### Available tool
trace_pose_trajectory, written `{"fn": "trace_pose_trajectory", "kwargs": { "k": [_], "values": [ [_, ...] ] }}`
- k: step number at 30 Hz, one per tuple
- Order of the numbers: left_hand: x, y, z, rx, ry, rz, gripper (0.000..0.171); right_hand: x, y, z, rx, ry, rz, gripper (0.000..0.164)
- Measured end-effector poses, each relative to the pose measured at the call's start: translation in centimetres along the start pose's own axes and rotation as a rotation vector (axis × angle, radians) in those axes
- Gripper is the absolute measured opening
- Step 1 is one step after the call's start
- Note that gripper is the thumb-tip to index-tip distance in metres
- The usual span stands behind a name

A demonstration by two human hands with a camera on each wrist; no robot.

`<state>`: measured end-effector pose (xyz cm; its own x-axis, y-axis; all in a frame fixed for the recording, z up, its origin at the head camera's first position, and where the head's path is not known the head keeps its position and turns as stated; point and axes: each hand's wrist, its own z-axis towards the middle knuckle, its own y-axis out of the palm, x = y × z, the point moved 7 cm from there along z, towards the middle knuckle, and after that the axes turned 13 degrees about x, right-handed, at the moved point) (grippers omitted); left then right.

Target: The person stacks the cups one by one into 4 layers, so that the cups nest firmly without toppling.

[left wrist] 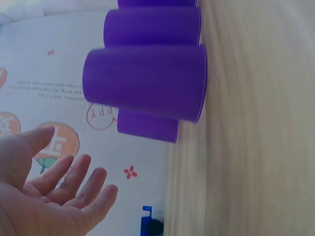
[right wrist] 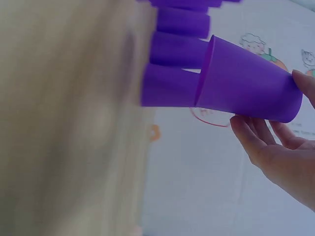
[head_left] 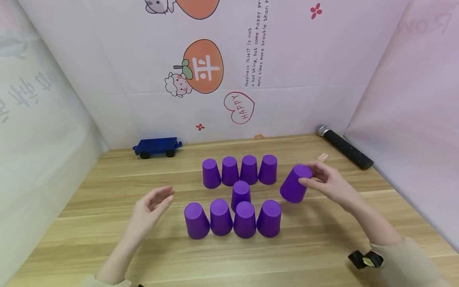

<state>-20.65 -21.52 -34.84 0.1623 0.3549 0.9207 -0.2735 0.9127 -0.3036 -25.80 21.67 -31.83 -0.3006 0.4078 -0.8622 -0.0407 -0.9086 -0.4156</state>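
My right hand [head_left: 328,181] pinches a purple cup [head_left: 295,184] near its closed end, thumb on one side and fingers on the other. The cup is tilted, mouth downward, and the right wrist view shows its rim raised off the wooden table. To its left, several purple cups stand upside down: a back row [head_left: 249,170], a front row [head_left: 221,217], and one single cup [head_left: 241,195] between the rows. My left hand [head_left: 152,205] hovers left of the front row, holding nothing, its fingers loosely bent. In the left wrist view its palm and fingers [left wrist: 78,182] are apart from the cups.
A blue toy wagon [head_left: 155,146] stands at the back left of the table [head_left: 107,191]. A black microphone [head_left: 344,146] lies at the back right, with a small pale dotted item [head_left: 322,157] near it. Printed white cloth walls [head_left: 143,111] enclose the back and sides.
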Motion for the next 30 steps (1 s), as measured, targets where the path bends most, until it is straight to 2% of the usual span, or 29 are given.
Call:
{"fn": "trace_pose_trajectory", "kwargs": {
  "k": [5,12,18,23,30],
  "values": [
    [0.5,0.5,-1.4,0.026,-0.004,0.004,0.041,-1.7,-0.3,2.9,0.062,-0.034,-0.012,0.038],
    [1.2,0.8,-2.3,0.056,0.009,0.008,0.041,-3.2,1.1,6.0,0.099,-0.032,-0.03,0.045],
    [0.8,1.5,-2.7,0.042,0.016,0.005,0.045,-3.5,2.5,8.2,0.099,-0.022,-0.063,0.051],
    [0.4,2.3,-2.8,0.015,0.008,0.01,0.049,-3.5,3.9,9.9,0.095,-0.03,-0.049,0.05],
    [0.3,3.5,-2.8,-0.015,0.004,0.027,0.054,-2.9,5.4,11.0,0.085,-0.027,-0.046,0.05]
  ]
}}
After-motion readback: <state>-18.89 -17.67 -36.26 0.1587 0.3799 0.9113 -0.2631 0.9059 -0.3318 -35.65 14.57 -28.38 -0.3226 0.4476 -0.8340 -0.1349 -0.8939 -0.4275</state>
